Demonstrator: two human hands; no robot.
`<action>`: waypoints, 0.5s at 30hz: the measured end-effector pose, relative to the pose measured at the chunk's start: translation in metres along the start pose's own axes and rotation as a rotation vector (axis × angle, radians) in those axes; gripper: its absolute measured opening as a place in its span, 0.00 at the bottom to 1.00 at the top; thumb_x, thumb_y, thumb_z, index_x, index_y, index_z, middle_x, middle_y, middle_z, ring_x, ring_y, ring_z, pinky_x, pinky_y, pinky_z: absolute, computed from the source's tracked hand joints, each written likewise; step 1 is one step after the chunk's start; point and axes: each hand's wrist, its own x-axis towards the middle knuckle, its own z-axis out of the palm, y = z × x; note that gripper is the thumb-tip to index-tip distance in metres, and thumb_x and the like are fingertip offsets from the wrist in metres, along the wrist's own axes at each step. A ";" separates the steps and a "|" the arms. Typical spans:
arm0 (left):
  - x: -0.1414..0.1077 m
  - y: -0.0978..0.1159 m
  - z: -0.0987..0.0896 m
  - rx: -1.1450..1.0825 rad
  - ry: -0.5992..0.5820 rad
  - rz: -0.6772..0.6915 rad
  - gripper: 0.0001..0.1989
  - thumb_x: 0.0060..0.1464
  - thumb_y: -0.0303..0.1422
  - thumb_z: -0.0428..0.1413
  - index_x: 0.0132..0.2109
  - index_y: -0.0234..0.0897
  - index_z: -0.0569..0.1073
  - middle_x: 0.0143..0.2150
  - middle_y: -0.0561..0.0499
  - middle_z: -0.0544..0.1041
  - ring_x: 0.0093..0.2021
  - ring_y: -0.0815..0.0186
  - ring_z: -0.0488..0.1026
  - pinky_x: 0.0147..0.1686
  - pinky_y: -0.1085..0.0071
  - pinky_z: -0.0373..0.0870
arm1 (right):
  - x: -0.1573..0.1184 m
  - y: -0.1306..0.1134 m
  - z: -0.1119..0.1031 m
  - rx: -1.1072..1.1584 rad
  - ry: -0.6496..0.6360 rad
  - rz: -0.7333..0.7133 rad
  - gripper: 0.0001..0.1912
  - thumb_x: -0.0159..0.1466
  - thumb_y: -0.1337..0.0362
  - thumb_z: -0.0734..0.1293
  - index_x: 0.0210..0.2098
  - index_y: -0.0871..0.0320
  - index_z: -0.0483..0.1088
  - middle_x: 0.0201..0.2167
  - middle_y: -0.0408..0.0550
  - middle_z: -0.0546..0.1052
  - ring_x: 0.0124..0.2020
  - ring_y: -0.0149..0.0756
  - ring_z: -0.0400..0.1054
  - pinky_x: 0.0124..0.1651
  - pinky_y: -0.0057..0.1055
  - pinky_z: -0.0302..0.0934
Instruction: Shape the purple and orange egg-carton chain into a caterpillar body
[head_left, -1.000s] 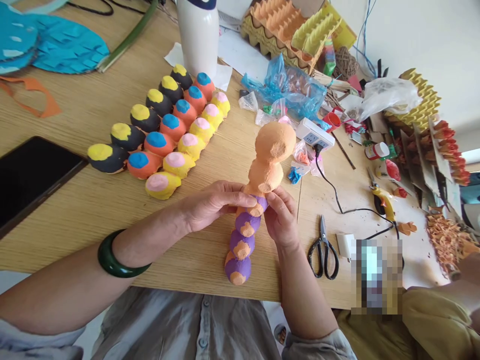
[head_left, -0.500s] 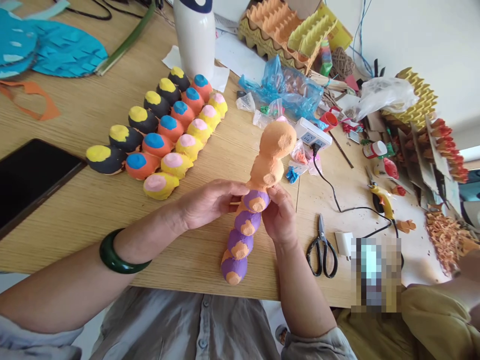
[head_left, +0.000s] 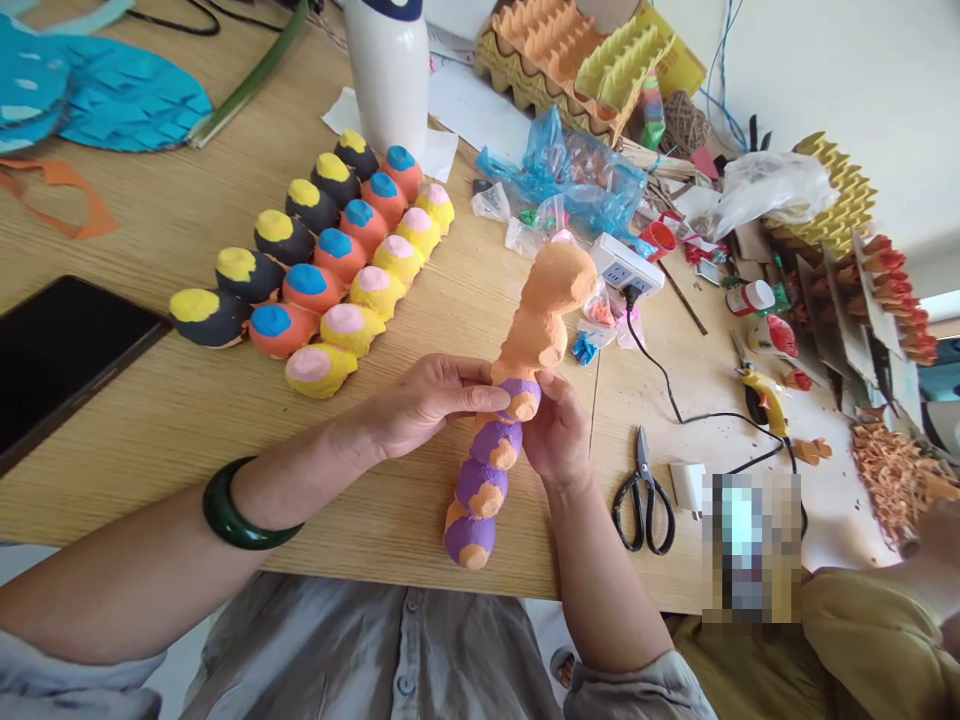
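Between my hands is a strip of egg-carton cups (head_left: 486,487), raised at an angle above the table. Its lower cups are covered in purple with orange tips; the upper two are plain orange. My left hand (head_left: 435,400) pinches its left side, thumb lying on the uppermost purple cup. From the right, my right hand (head_left: 559,430) grips the strip near the same cup, some fingers hidden behind it. To the left lie three similar strips: a black one with yellow tips (head_left: 250,274), an orange one with blue tips (head_left: 335,257), and a yellow one with pink tips (head_left: 375,290).
Black-handled scissors (head_left: 643,500) lie right of my right hand. A white power strip (head_left: 627,264) with a cord, a blue plastic bag (head_left: 570,170) and egg trays (head_left: 555,60) are behind. A phone (head_left: 67,360) and white bottle (head_left: 388,80) stand leftward. Another person's sleeve (head_left: 870,640) is at right.
The strip has turned slightly, its tips now facing more to the right. My left thumb has slid down and right onto the top purple cup. My right hand keeps its hold.
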 end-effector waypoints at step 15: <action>0.001 0.004 -0.006 -0.016 -0.105 -0.041 0.13 0.54 0.43 0.69 0.38 0.38 0.85 0.39 0.47 0.83 0.40 0.59 0.76 0.44 0.66 0.74 | -0.004 -0.003 0.002 -0.076 0.028 -0.095 0.15 0.58 0.48 0.75 0.31 0.53 0.75 0.28 0.42 0.74 0.29 0.35 0.65 0.35 0.34 0.65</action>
